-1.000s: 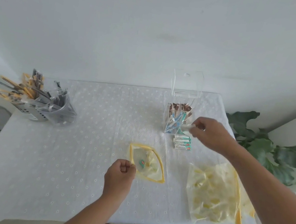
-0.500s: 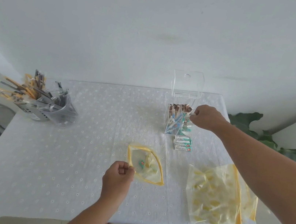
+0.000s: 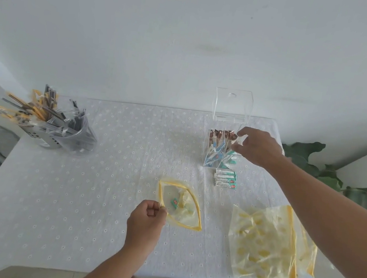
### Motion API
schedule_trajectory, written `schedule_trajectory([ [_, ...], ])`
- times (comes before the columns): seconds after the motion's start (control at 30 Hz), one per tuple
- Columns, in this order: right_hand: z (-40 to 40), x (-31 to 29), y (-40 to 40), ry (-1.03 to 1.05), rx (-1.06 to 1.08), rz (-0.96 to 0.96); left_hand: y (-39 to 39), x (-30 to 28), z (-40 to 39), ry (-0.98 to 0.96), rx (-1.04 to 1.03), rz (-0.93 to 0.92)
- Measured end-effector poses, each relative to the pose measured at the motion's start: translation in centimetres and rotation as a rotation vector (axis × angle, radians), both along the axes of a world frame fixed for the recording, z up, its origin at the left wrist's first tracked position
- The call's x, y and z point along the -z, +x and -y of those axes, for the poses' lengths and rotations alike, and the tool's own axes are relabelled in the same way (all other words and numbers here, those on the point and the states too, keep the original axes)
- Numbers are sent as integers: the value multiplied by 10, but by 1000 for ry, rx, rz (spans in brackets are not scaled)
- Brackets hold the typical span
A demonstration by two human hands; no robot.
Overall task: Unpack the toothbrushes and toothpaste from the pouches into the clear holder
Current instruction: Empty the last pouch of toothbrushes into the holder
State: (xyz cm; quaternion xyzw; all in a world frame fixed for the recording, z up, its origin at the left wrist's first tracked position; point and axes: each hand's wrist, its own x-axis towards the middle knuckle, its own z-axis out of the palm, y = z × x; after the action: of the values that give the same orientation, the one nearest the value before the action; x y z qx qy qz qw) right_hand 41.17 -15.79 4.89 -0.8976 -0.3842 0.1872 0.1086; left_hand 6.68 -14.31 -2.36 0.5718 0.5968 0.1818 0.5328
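The open pouch (image 3: 179, 206) is being pinched by the left hand (image 3: 147, 216) so it can be emptied; the right hand (image 3: 258, 150) is being held loosely spread beside the clear holder (image 3: 222, 149), holding nothing.

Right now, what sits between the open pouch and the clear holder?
In the head view, a small stack of toothpaste boxes lies between the open pouch and the clear holder, just in front of the holder.

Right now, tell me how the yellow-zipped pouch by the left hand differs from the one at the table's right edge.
The small yellow-rimmed clear pouch gapes open, gripped at its rim by the left hand; the larger yellow-rimmed pouch lies flat, untouched. The small pouch holds only a few items, one green-labelled; the larger pouch looks crammed with yellowish pieces. Both are clear plastic on the white tablecloth.
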Motion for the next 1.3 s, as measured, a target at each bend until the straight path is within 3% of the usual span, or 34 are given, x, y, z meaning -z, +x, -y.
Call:
schedule_trajectory([
  [0.1, 6, -7, -29, 152, -107, -40, 1, -1, -1, -9, -2, 11],
  [0.2, 16, -5, -82, 320, -338, -243, 2, -2, 0, -16, 9, 23],
  [0.33, 22, 27, -144, 176, -557, -383, 4, -2, 5, -24, 29, 39],
  [0.47, 20, 73, -169, -72, -460, -421, 2, -3, 10, -30, 46, 37],
  [0.67, 11, 103, -167, -282, -312, -150, -4, -1, 13, 12, 89, 17],
  [1.0, 10, 116, -160, -355, -213, -68, 1, -9, 15, 12, 129, -1],
  [1.3, 22, 117, -177, -339, -268, 23, 1, -6, 17, 12, 147, -22],
])
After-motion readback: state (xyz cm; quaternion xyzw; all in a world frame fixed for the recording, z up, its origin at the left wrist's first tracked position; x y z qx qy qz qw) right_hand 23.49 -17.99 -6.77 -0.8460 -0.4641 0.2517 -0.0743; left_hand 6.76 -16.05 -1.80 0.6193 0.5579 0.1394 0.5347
